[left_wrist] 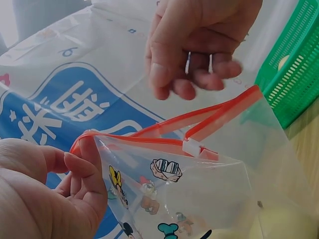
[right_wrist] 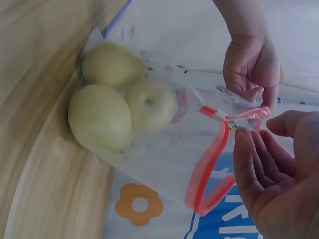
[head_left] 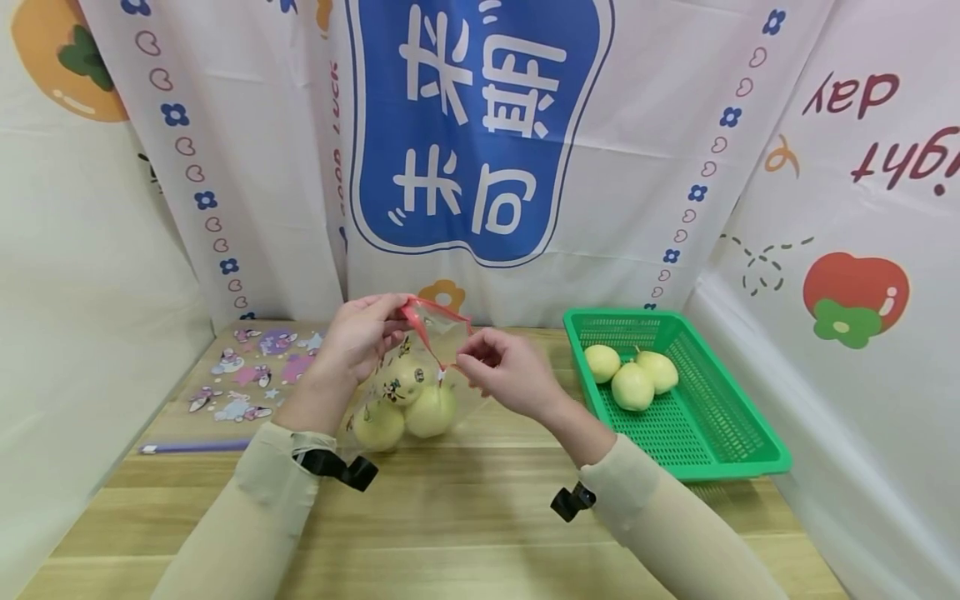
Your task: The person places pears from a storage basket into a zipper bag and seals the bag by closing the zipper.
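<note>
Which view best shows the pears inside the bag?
The right wrist view: all three pears appear large through the clear bag. The head view shows them smaller, partly behind printed figures; the left wrist view, only parts at its lower edge.

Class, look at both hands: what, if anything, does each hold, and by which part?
The left hand pinches the clear slider bag by one end of its red zip rim; the right hand holds nothing.

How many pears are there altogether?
6: three bagged pears bunched at the bottom of the clear bag, and three loose pears together near the far end of the green basket. Another could be hidden behind them.
</note>
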A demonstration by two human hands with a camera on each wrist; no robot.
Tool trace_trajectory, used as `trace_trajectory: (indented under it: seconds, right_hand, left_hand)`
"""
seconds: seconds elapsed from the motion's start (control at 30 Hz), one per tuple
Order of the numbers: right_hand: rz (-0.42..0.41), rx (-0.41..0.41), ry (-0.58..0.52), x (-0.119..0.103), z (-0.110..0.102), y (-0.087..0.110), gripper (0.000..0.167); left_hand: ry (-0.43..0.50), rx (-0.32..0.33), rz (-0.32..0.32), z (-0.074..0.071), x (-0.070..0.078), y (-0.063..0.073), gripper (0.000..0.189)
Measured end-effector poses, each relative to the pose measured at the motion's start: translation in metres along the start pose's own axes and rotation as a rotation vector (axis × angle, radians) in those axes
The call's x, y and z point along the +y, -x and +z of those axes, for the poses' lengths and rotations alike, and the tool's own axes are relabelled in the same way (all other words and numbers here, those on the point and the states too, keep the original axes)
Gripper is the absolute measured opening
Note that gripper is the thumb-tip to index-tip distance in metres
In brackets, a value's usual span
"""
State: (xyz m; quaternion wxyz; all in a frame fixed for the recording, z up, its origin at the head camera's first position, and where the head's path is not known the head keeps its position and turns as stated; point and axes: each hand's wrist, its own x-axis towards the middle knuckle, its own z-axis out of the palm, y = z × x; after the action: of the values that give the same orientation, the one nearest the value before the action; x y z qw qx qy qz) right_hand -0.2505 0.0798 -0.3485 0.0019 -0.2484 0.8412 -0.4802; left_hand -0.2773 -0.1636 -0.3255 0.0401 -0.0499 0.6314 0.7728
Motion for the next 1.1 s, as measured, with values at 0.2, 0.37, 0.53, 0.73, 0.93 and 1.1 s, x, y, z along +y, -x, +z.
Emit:
trace_trajectory:
  seconds: [0.2,0.37,0.53,0.73,0.93,1.1]
  right_hand:
    - [0.081,-0.085,-0.02,-0.003,0.015,0.007,0.018]
    - [0.15,-0.068,0.049,0.0,0.032,0.01,0.026]
    - [0.197,-0.023,0.065,0.004,0.048,0.009,0.033]
    - [0.198,0.016,0.041,0.008,0.058,0.005,0.037]
    - [0.184,0.02,0.026,0.009,0.056,0.001,0.033]
    - [0.206,0.035,0.051,0.007,0.044,-0.002,0.029]
  left_hand:
    - [-0.008,-0.006,0.004,-0.001,0.0,0.0,0.029]
    - [-0.016,-0.006,-0.002,-0.001,0.0,0.0,0.03]
    - [-0.025,-0.007,-0.002,-0.002,-0.001,0.0,0.032]
    - [-0.016,-0.006,-0.002,-0.002,-0.002,0.0,0.032]
    - [0.0,-0.016,0.001,-0.001,-0.001,0.0,0.032]
    - [-0.015,-0.009,0.0,-0.001,-0.001,0.0,0.03]
